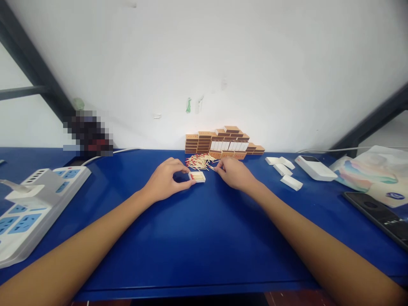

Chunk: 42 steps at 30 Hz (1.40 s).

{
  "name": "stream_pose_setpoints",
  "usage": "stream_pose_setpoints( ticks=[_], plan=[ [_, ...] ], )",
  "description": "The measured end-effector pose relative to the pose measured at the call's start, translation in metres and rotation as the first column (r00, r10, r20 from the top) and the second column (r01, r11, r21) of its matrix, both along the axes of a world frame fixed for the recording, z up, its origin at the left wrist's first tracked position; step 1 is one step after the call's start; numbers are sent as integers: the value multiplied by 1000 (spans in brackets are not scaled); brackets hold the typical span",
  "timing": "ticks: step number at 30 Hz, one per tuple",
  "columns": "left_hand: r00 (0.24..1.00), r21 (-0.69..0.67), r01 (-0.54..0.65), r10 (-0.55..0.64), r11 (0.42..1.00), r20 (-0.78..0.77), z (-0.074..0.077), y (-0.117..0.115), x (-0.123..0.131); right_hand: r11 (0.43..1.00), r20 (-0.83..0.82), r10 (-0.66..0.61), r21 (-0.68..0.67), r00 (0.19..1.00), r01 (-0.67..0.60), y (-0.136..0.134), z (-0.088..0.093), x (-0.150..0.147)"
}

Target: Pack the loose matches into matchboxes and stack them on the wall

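Observation:
My left hand (167, 178) grips the left end of a small white matchbox tray (200, 180) between thumb and fingers. Some matches (196, 175) with red heads lie inside that tray. Just right of it, my right hand (234, 172) is closed in a pinch near the table, with matchsticks (213, 168) at its fingertips. Behind the tray spreads a loose pile of red-headed matches (199, 161). Stacked brown matchboxes (204, 142) stand against the wall, with a row of white ones (228, 145) on edge among them.
Several white trays (291, 182) lie to the right, beside a white device with a dark screen (314, 167). Farther right are a plastic packet (372, 170) and a phone (376, 212). A power strip (72, 178) with plugs occupies the left of the blue table (197, 246).

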<state>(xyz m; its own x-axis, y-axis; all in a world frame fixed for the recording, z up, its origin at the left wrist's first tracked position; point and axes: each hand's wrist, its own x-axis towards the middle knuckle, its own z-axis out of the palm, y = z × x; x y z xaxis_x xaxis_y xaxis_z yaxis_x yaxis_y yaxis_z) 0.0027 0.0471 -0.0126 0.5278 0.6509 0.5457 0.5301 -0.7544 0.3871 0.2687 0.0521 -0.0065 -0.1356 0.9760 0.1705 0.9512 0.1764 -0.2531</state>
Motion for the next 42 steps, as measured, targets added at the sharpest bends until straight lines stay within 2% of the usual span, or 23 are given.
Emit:
stream_pose_setpoints(
  ticks=[7, 13, 17, 20, 22, 25, 30, 36, 42],
  plan=[
    [1000, -9, -19, 19, 1000, 3, 0, -1, 0, 999, -23, 15, -50, 1000, -16, 0, -6, -3],
    [1000, -4, -10, 10, 1000, 0, 0, 0, -1, 995, -27, 73, -68, 997, -75, -2, 1, 11],
    [1000, -2, 15, -15, 1000, -3, 1, -4, 2, 968, -136, 251, 39, 958, -248, -15, 12, 5],
    [999, -16, 39, -38, 999, 24, 3, -7, 4, 920, -111, 391, 71, 914, -385, -27, 15, -10],
    [997, -16, 52, -51, 999, 50, 3, -8, 5, 903, -69, 430, 54, 900, -427, -32, 13, -17],
    [995, -24, 69, -67, 997, 72, 2, -8, 6, 891, -59, 454, 47, 889, -452, -35, 10, -23],
    [992, -52, 76, -70, 996, 106, 0, -7, 5, 886, -141, 464, 51, 874, -462, -38, 12, -26],
    [984, -75, 52, -38, 996, 176, 0, -4, 4, 886, -189, 451, 208, 872, -413, -34, 25, -10],
    [976, -76, 51, -34, 996, 213, 0, -6, 5, 874, -170, 484, 139, 859, -465, -35, 34, -2]
  ],
)
